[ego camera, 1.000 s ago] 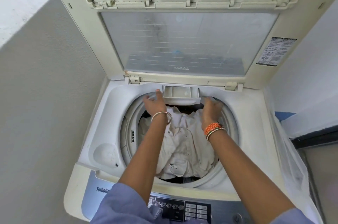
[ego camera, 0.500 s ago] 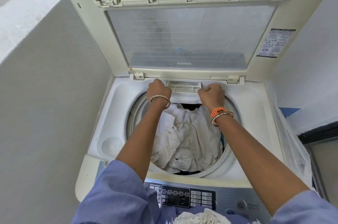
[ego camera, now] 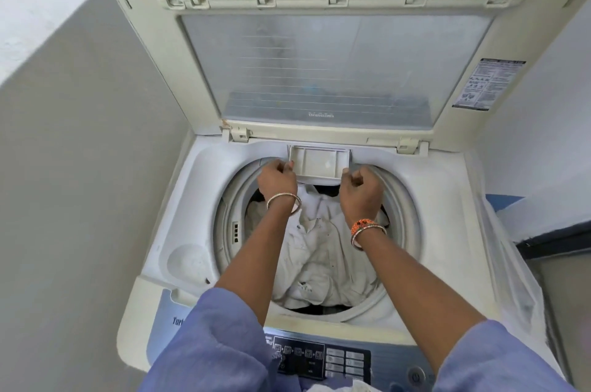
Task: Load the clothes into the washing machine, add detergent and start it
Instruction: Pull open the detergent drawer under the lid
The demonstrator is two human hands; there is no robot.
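Cream plastic, shallow and rectangular, the detergent drawer [ego camera: 318, 163] now juts out from the rear rim of the tub opening, below the hinge of the raised lid [ego camera: 319, 65]. Half a second ago it sat nearly flush in its slot; it has since been drawn forward again, so the compartment lies exposed and looks empty from here.

Both hands work it. The left hand [ego camera: 276, 179] has its grip closed on the drawer's left corner, fingers curled against the edge. The right hand [ego camera: 359, 190] is curled at the right corner, thumb touching the front lip; whether it truly clamps the drawer or only rests against it, I cannot tell.

Beneath the wrists, the crumpled white clothes [ego camera: 323, 251] already lie inside the round drum [ego camera: 399, 209] of the top-loading washing machine [ego camera: 192, 199], with a darker garment showing at the far edge. Loading therefore seems done, and the step in hand is probably readying the drawer for detergent.

Nearer the person, the dark button-covered control panel [ego camera: 323, 359] is untouched, partly flanked by lilac sleeves [ego camera: 217, 343].
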